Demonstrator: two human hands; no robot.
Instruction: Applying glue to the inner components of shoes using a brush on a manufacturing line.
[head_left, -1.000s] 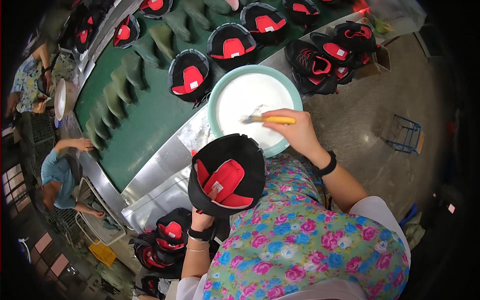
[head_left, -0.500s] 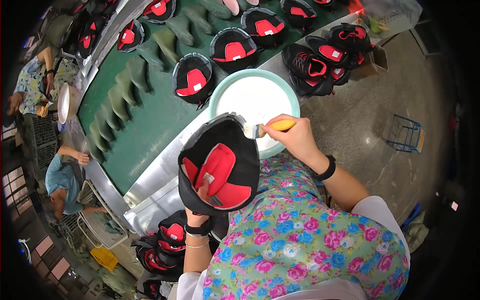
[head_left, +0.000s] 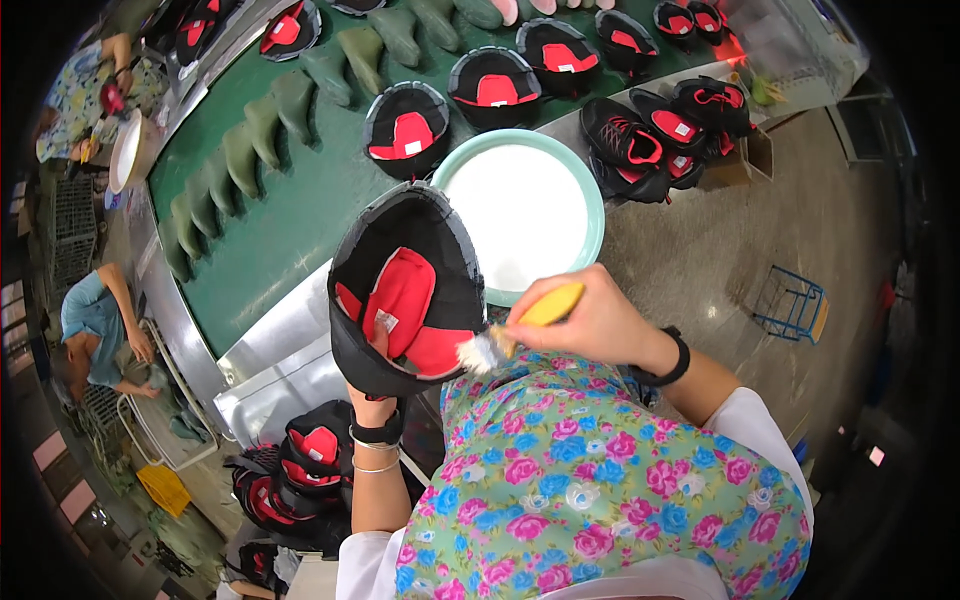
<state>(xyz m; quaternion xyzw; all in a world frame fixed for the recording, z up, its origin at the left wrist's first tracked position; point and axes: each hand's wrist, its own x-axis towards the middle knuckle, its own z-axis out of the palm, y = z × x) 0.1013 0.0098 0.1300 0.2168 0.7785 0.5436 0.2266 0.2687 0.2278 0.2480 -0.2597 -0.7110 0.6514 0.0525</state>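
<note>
A black shoe upper with red lining (head_left: 402, 290) is tilted up in my left hand (head_left: 374, 404), its wide opening facing me. My left fingers wrap its lower end, one of them showing inside against the red lining. My right hand (head_left: 605, 320) grips a paintbrush (head_left: 552, 304) with a yellow handle. The brush's pale, slightly blurred bristles are by the lower right edge of the upper; whether they touch it I cannot tell. Just beyond both hands stands a pale green basin (head_left: 596, 222) of white liquid.
More black-and-red uppers (head_left: 408, 130) and dark green foot-shaped forms (head_left: 240, 160) line the green conveyor belt (head_left: 265, 245). Finished-looking shoes (head_left: 625, 135) are piled right of the basin. Further uppers (head_left: 310, 455) are stacked below my left arm. Co-workers (head_left: 95, 320) are at the left.
The brush has moved from the upper's top right edge down toward its lower right edge. The upper has shifted left, and the whole view has turned slightly.
</note>
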